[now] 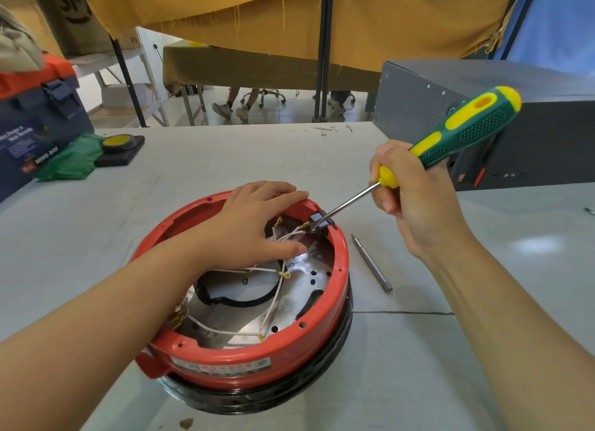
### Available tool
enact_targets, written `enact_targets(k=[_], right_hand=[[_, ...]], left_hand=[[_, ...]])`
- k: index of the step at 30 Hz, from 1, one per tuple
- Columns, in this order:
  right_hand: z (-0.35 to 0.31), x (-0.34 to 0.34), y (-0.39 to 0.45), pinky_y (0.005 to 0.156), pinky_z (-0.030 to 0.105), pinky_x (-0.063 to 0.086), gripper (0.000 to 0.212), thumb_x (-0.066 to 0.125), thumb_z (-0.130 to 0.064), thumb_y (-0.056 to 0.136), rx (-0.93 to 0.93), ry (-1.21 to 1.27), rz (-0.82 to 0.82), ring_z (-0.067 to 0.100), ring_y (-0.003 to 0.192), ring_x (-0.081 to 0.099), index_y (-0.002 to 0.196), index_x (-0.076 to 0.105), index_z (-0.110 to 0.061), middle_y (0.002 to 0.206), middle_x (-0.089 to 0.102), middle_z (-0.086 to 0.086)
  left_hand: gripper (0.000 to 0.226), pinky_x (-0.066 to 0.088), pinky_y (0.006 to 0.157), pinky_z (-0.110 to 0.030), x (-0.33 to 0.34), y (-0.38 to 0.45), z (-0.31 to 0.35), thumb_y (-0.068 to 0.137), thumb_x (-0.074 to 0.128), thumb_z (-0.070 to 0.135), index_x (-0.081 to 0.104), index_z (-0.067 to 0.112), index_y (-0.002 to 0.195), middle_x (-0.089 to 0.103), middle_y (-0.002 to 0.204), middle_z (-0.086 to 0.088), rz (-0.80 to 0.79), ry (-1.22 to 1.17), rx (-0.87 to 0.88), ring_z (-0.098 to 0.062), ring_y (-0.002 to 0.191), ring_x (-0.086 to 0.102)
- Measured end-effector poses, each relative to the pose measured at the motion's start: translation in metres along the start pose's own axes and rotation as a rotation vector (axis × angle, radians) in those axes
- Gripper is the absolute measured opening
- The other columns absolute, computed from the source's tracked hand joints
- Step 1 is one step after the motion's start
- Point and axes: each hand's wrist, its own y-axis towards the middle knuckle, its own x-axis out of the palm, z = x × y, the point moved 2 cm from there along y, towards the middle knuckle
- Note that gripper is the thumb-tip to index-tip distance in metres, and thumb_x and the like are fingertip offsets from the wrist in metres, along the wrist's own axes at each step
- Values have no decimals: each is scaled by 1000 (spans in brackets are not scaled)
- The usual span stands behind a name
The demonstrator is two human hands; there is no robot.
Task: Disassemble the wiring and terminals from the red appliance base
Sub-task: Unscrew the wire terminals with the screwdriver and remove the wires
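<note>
The round red appliance base [225,359] lies upside down on the grey table, over a black ring. Inside, white wires [273,298] with brass terminals run across a metal plate. My left hand [254,224] rests flat on the far rim and inner plate, fingers spread. My right hand [415,198] grips a green and yellow screwdriver [467,127]. Its steel tip sits at the black terminal block [318,221] on the far right rim, next to a brass terminal [303,227].
A loose steel bit [372,263] lies on the table right of the base. A dark metal case [515,134] stands at the back right. At the back left are a blue toolbox [35,131], a green cloth [74,160] and a tape roll [119,142].
</note>
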Motion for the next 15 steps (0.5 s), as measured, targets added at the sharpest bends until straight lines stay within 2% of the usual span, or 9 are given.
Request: enact_targets(k=[3, 6, 8, 10, 12, 15], right_hand=[[-1, -1, 1, 41, 15, 27, 29, 47, -17, 81, 5, 31, 4, 9, 34, 31, 62, 47, 4, 43, 43, -9], [1, -2, -2, 40, 16, 27, 28, 47, -18, 80, 25, 48, 4, 9, 34, 30, 58, 46, -1, 44, 42, -6], [7, 10, -8, 39, 16, 27, 28, 49, -19, 79, 68, 50, -51, 9, 32, 30, 54, 49, -7, 43, 40, -2], [4, 20, -10, 37, 14, 27, 29, 51, -20, 79, 45, 34, -93, 7, 31, 32, 51, 50, -12, 40, 41, -5], [-10, 13, -1, 38, 15, 25, 32, 53, -19, 79, -26, 126, 0, 7, 32, 31, 47, 52, -19, 40, 41, -7], [-27, -17, 8, 41, 20, 21, 38, 53, -20, 79, -80, 259, 166, 10, 34, 28, 42, 52, -20, 43, 39, -4]], left_hand=[[72, 12, 113, -33, -1, 0, -1, 84, 57, 56, 23, 39, 146, 23, 151, 13, 4, 4, -3, -12, 138, 15], [72, 13, 112, -32, 0, 0, 0, 84, 56, 58, 23, 40, 145, 23, 151, 13, -1, 4, -4, -11, 138, 15], [74, 13, 113, -32, -1, -1, 0, 80, 52, 62, 23, 40, 145, 23, 150, 13, -5, 2, -4, -10, 138, 15], [75, 13, 114, -33, -2, -2, -1, 78, 50, 61, 24, 41, 145, 24, 150, 14, -8, -20, -9, -10, 138, 16], [71, 14, 116, -34, -3, -2, 0, 83, 58, 55, 24, 40, 144, 23, 150, 14, -17, -43, 5, -10, 139, 16], [68, 14, 116, -33, -4, -3, 2, 86, 59, 48, 26, 39, 144, 23, 151, 14, -1, -54, 11, -9, 140, 16]])
